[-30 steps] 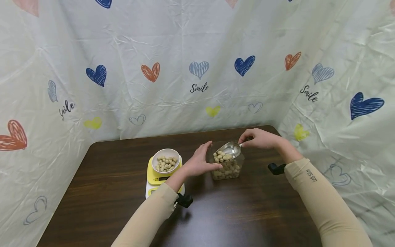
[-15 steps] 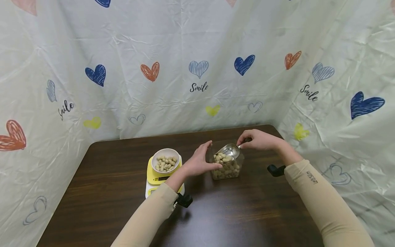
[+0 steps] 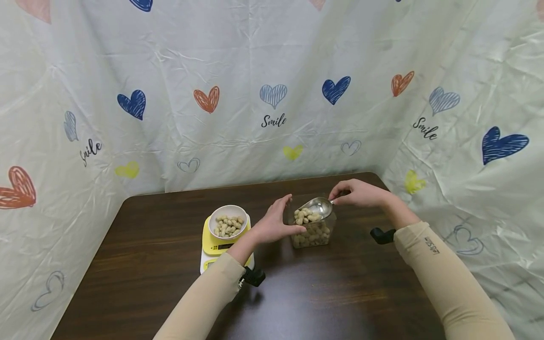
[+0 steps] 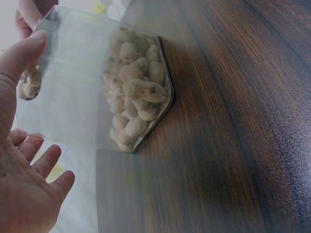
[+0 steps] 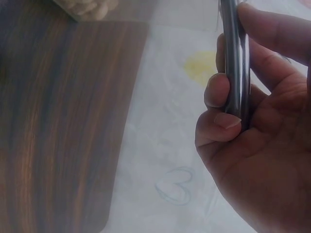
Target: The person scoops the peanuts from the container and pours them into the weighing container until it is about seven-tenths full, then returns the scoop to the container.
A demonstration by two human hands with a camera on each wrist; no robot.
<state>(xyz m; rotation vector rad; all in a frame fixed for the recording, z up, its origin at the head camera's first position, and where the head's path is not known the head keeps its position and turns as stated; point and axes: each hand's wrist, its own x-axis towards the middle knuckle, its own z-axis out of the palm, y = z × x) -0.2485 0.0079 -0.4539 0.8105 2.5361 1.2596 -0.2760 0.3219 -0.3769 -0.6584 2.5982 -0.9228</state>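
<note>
A clear square container (image 3: 312, 236) holds peanuts in their shells (image 4: 133, 87) and stands on the table. My left hand (image 3: 275, 225) grips its left side near the rim, with the thumb along one wall and the fingers by another. In my right hand (image 3: 354, 192) is the handle of a metal scoop (image 3: 319, 207), the fingers wrapped round it in the right wrist view. The scoop is tilted at the container's mouth, its bowl inside the rim, and peanuts (image 3: 307, 216) lie in it.
Left of the container, a white bowl (image 3: 228, 210) with peanuts sits on a yellow and white kitchen scale (image 3: 208, 248). The left forearm passes over part of the scale. Behind the dark wooden table (image 3: 170, 293) hangs a curtain (image 3: 229, 52) printed with hearts.
The scoop and right hand dipped slightly, then shifted a little to the right. The left hand, container, bowl and scale have stayed in place.
</note>
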